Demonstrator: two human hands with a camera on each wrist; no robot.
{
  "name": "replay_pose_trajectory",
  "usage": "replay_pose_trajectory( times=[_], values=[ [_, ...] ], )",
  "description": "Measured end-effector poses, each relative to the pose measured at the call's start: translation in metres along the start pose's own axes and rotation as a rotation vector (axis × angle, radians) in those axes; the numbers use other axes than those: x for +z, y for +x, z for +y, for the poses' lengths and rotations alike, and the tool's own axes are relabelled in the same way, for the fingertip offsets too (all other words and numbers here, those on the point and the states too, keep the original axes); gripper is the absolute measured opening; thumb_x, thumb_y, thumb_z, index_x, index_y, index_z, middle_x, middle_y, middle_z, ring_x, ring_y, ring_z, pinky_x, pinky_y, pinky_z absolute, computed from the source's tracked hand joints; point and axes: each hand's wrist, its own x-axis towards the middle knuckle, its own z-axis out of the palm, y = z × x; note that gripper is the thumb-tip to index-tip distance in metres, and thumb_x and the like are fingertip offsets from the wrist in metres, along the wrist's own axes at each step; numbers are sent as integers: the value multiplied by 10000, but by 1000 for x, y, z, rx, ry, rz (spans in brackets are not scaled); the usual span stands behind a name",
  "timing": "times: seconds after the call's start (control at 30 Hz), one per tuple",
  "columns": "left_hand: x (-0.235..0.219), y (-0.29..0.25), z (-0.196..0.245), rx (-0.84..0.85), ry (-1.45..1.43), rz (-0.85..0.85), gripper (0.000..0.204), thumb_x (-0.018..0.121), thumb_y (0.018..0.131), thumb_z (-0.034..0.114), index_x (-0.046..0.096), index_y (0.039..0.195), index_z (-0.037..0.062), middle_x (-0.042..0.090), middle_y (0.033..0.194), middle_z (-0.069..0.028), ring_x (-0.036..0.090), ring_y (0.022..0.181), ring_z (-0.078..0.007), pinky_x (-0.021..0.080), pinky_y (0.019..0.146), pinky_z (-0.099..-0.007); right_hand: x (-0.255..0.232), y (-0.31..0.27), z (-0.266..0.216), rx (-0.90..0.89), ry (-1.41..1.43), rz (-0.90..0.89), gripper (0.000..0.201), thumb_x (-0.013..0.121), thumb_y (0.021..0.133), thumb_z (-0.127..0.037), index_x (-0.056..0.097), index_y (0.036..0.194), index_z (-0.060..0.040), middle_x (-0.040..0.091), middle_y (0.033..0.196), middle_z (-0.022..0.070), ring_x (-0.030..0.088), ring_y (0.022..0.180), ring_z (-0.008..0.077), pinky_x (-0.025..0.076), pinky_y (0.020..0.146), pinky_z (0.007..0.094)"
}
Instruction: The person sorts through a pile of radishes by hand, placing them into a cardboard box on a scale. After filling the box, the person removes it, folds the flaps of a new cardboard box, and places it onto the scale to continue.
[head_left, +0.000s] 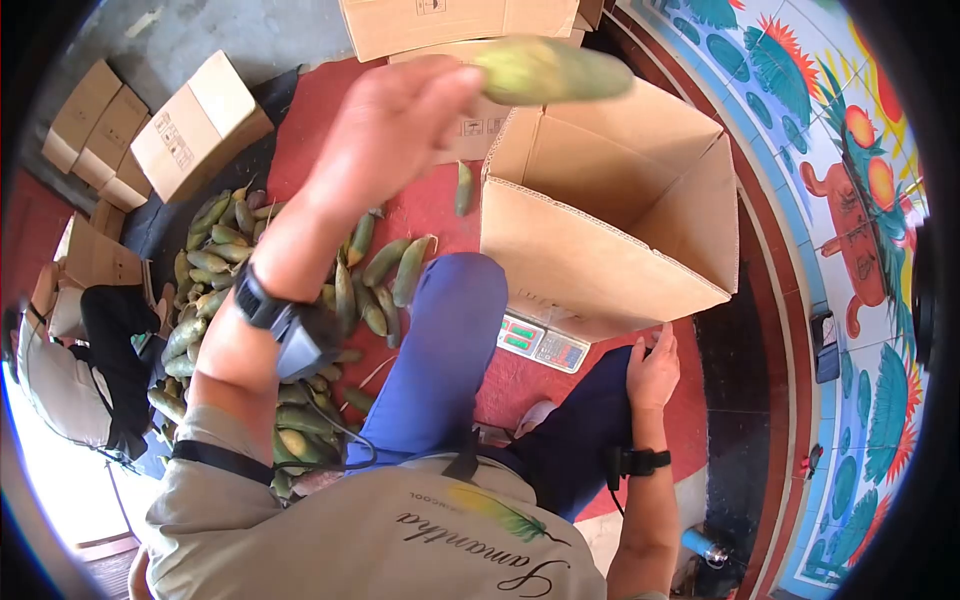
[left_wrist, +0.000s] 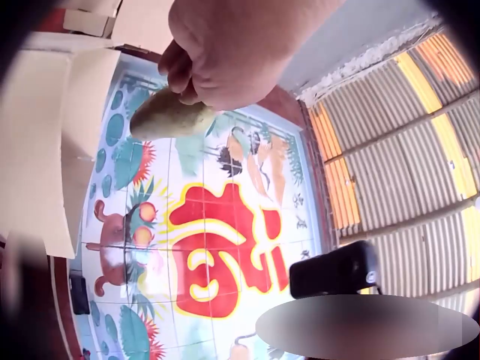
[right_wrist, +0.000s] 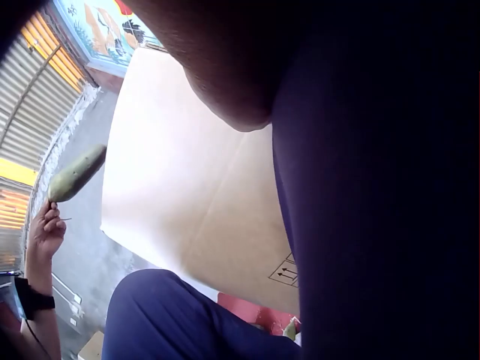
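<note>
My left hand [head_left: 400,125] is raised at the near-left corner of an upright, open cardboard box [head_left: 585,255]. It grips one end of a long green radish [head_left: 565,72], whose other end points right over the box's far rim. The radish [right_wrist: 79,174] also shows in the right wrist view, held by its tip beside the box. My right hand [head_left: 653,370] rests by the right knee, near the box's lower edge, with relaxed fingers and nothing held. Under the box's near side a scale [head_left: 540,342] shows lit displays and a keypad.
A heap of green radishes [head_left: 215,260] spreads over the floor at left, with a single radish [head_left: 463,190] on the red mat [head_left: 320,120]. More cardboard boxes [head_left: 195,130] stand behind. Another person [head_left: 75,370] sits at far left. A painted tile wall [head_left: 850,250] runs along the right.
</note>
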Motion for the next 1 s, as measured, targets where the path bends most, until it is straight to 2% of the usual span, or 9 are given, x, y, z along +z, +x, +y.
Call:
replay_pose_trajectory(
  times=[0.07,0.13,0.2,0.23,0.33,0.4,0.67,0.9,1.0],
  values=[
    [23,8,24,-94,82,-159,261,537,944,245,598,896,-5,484,672,9,489,609,-107,428,552,-308,2,-1,2,5,15,0,522,633,818,-107,419,1284,-14,608,994,150,612,878,312,491,762,420],
    [50,26,-3,199,211,-284,249,567,918,272,598,841,38,518,638,-52,523,575,-170,444,561,-339,0,-1,-1,23,17,-7,507,630,819,-124,429,1271,-12,612,1000,148,606,874,328,483,758,428],
    [80,33,-28,577,457,-269,275,596,881,307,580,775,53,563,651,-114,562,599,-273,456,581,-388,0,-1,-2,40,16,-15,494,626,820,-140,439,1258,-10,616,1005,147,599,871,344,476,754,436],
    [89,31,-23,458,542,-377,303,602,856,325,572,726,53,605,699,-123,588,672,-330,467,611,-422,1,-1,-1,30,16,-8,489,626,819,-139,441,1253,-10,615,998,144,599,862,341,477,748,436],
    [106,30,-26,419,716,-591,290,591,858,329,589,720,73,617,701,-114,615,711,-323,481,643,-437,-1,1,0,6,27,9,474,626,820,-139,448,1241,-14,613,984,138,601,846,335,478,734,436],
    [110,30,-35,418,772,-622,255,586,853,309,602,740,81,627,714,-105,624,725,-315,491,658,-430,-2,1,-1,-3,42,10,464,626,821,-139,452,1234,-17,613,977,134,602,839,332,479,726,436],
    [99,16,-54,642,670,-299,100,630,789,159,598,783,64,605,769,-90,611,778,-291,478,726,-405,-5,4,-4,15,18,-51,437,625,825,-121,481,1225,-22,623,962,126,616,850,328,484,738,434],
    [78,2,-49,590,645,-220,108,668,767,131,589,787,60,536,741,-90,589,796,-281,476,715,-401,-6,6,-2,31,37,-86,439,611,835,-96,485,1247,-7,617,950,149,626,826,300,494,730,416],
    [53,-4,-53,599,358,-37,103,681,752,91,593,786,49,537,754,-95,584,756,-271,485,657,-380,-8,6,-4,23,63,-88,453,604,841,-92,476,1267,-6,616,949,148,631,824,291,498,725,405]
  ],
)
